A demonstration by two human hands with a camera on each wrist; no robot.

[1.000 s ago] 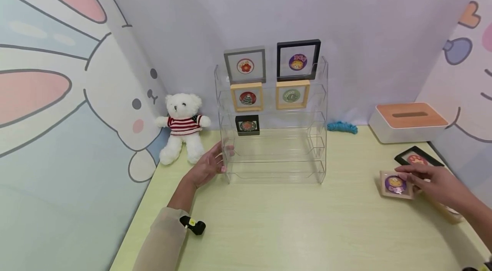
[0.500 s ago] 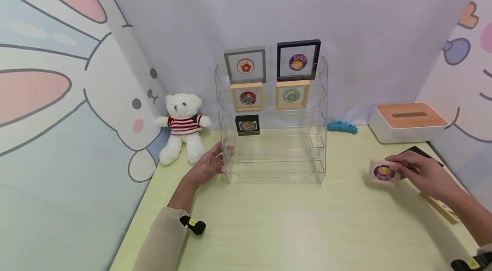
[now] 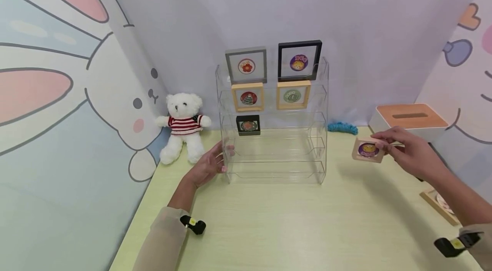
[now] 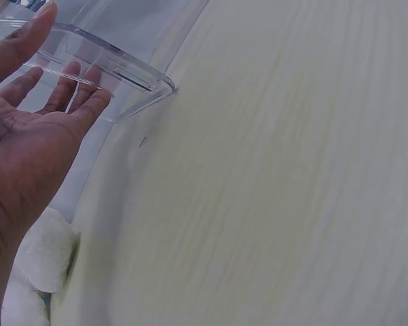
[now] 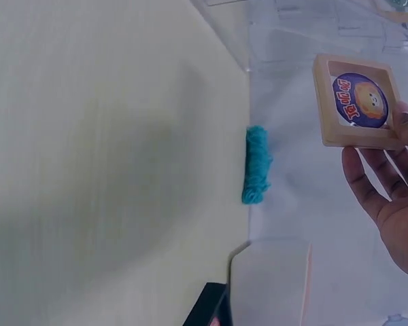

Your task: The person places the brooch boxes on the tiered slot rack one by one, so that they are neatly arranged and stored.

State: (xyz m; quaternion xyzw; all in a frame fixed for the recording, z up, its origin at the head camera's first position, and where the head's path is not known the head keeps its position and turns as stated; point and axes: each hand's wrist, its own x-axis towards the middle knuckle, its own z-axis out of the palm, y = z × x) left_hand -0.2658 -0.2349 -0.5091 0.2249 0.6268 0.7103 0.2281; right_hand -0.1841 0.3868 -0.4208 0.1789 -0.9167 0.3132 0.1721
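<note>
My right hand (image 3: 411, 151) holds a small pale wooden picture frame (image 3: 367, 150) by its right side, above the table and right of the rack. A purple round picture with a yellow animal face sits inside it. In the right wrist view, the thumb lies on the front of the wooden frame (image 5: 360, 132) and the fingers are below and behind it. My left hand (image 3: 207, 166) is at the left side of the clear tiered display rack (image 3: 276, 173), loosely spread fingers (image 4: 88, 102) touching its lower side. The rack bears grey (image 3: 247, 66), black, light wooden and small black frames.
A white teddy bear (image 3: 184, 126) in a striped top sits left of the rack. Blue yarn (image 3: 343, 128) and a white tissue box (image 3: 411, 117) with a wooden lid stand right. A wooden frame (image 3: 440, 205) lies beneath the right forearm; a black frame is mostly hidden there.
My right hand has lifted the small wooden frame off the pile at the right and carried it leftward and farther back, toward the rack. The left hand stays in place.
</note>
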